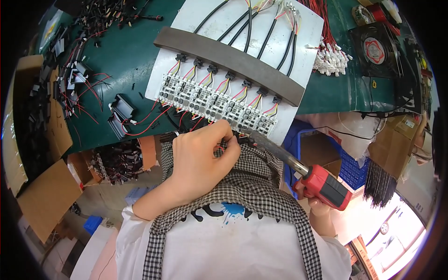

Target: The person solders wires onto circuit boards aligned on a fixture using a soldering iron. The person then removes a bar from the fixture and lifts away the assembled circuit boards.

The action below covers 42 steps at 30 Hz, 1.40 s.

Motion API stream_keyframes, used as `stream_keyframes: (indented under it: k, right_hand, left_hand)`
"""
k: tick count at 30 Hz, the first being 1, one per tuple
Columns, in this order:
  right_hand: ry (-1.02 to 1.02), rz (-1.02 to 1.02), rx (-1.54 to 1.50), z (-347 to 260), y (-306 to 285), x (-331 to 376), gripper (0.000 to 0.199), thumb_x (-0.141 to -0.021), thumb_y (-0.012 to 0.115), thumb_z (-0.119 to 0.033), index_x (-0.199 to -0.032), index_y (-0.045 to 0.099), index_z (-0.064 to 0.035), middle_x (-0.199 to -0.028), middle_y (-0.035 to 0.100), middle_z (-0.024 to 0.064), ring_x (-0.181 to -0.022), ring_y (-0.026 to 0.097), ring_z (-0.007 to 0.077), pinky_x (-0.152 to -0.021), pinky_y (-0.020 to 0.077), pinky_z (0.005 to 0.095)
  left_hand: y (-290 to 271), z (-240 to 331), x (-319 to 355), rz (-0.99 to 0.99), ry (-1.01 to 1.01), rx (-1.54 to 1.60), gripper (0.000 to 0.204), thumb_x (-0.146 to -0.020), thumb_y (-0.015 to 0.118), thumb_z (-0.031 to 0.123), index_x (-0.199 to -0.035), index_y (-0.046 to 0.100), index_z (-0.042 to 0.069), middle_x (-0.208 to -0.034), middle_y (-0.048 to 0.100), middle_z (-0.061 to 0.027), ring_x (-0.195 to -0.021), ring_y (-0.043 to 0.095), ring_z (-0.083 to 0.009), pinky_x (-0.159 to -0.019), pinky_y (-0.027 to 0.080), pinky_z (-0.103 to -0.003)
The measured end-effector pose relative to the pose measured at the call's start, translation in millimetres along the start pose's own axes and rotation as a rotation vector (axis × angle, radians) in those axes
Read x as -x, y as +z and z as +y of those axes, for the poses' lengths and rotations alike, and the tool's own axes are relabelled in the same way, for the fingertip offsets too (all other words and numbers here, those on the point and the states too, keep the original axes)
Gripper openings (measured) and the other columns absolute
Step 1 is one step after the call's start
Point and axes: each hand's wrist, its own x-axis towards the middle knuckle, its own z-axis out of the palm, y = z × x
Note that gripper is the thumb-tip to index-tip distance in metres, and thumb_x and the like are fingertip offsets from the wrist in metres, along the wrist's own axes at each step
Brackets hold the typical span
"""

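Observation:
My right hand (pixel 318 205) is wrapped round the handle of a red and black soldering gun (pixel 329 187). Its long grey barrel points up and left, and the tip meets the near edge of a row of circuit boards (pixel 217 103). Beside that tip, my left hand (pixel 200 151) is closed in a pinch on a thin wire (pixel 218 148), mostly covered by the fingers. The boards lie joined on a white panel (pixel 156 81). Coloured leads run from them to black cables (pixel 224 32) under a brown bar (pixel 228 65). Red and black wires (pixel 186 116) hang at their near edge.
Loose black casings (pixel 122 111) and red wires lie left on the green table (pixel 126 56). White connectors on red leads (pixel 332 59) and a black fan (pixel 375 50) sit right. Cardboard boxes (pixel 46 198) stand at left; a blue crate (pixel 352 170) is below right.

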Motion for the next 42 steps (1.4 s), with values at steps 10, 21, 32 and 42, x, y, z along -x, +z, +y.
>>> stream_keyframes:
  k: [10,21,32,42]
  right_hand:
    - [-0.072,-0.007,0.019,3,-3,-2,0.039,-0.080,0.070,-0.029,-0.099,0.065,0.0052,-0.081,0.069,0.0103,-0.060,0.067,0.0202,-0.056,0.0531,0.0263]
    - [-0.080,-0.142,-0.100,-12,-11,-24,0.063,-0.077,0.077,-0.037,-0.112,0.057,0.0122,-0.073,0.067,0.0101,-0.060,0.066,0.0173,-0.055,0.0503,0.0239]
    - [0.046,-0.096,-0.252,-3,-13,-7,0.071,-0.076,0.078,-0.042,-0.116,0.054,0.0122,-0.071,0.067,0.0076,-0.059,0.065,0.0160,-0.055,0.0497,0.0236]
    - [0.120,0.022,-0.330,-10,-4,-6,0.075,-0.077,0.075,-0.048,-0.115,0.055,0.0130,-0.069,0.064,0.0060,-0.056,0.060,0.0130,-0.051,0.0464,0.0239]
  left_hand:
    - [-1,4,-2,-0.019,-0.001,-0.046,0.013,-0.076,0.064,0.011,-0.069,0.054,0.006,-0.058,0.056,-0.0087,-0.045,0.054,-0.0238,-0.043,0.036,-0.035]
    - [0,3,-2,-0.017,-0.003,-0.057,0.013,-0.076,0.064,0.011,-0.069,0.055,0.006,-0.057,0.056,-0.0083,-0.045,0.054,-0.0235,-0.043,0.036,-0.035]
    - [1,3,-1,-0.003,0.009,-0.063,0.014,-0.076,0.065,0.010,-0.068,0.054,0.006,-0.057,0.056,-0.0081,-0.045,0.054,-0.0232,-0.042,0.037,-0.035]
    - [-8,-12,14,0.047,0.205,0.084,0.014,-0.092,0.049,0.008,-0.100,0.055,-0.002,-0.086,0.059,-0.0171,-0.080,0.060,-0.0335,-0.068,0.049,-0.036]
